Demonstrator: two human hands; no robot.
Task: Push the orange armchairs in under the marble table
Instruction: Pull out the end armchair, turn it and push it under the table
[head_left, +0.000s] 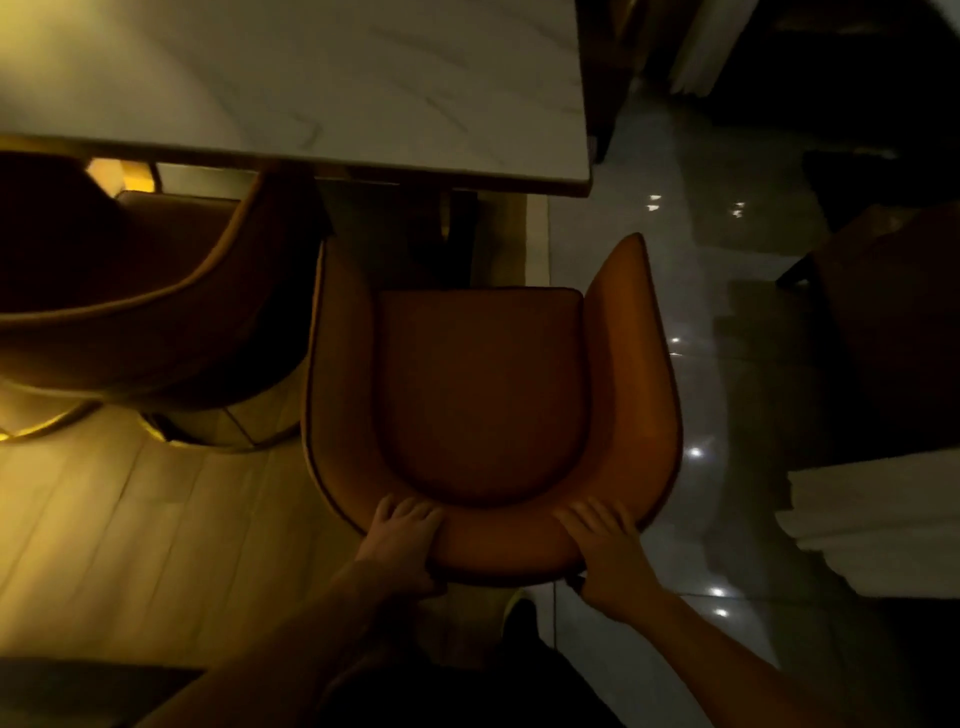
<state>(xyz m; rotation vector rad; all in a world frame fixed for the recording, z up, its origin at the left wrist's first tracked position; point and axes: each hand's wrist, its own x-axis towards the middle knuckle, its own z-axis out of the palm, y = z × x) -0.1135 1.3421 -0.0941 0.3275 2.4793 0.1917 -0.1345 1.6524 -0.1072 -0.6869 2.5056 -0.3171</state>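
Note:
An orange armchair (483, 384) stands in front of me, its open side facing the white marble table (322, 88). Its seat lies short of the table's near edge; only the left arm tip reaches that edge. My left hand (400, 540) grips the left part of the curved backrest top, fingers over the inside and thumb behind. My right hand (605, 551) grips the right part the same way. A second orange armchair (156, 291) stands to the left, its front tucked under the table edge.
Dark table legs (457, 218) show under the tabletop ahead of the seat. Glossy tiled floor (691, 312) runs on the right, wooden floor (130, 519) on the left. A dark piece of furniture (893, 312) and a white ledge (872, 514) stand at right.

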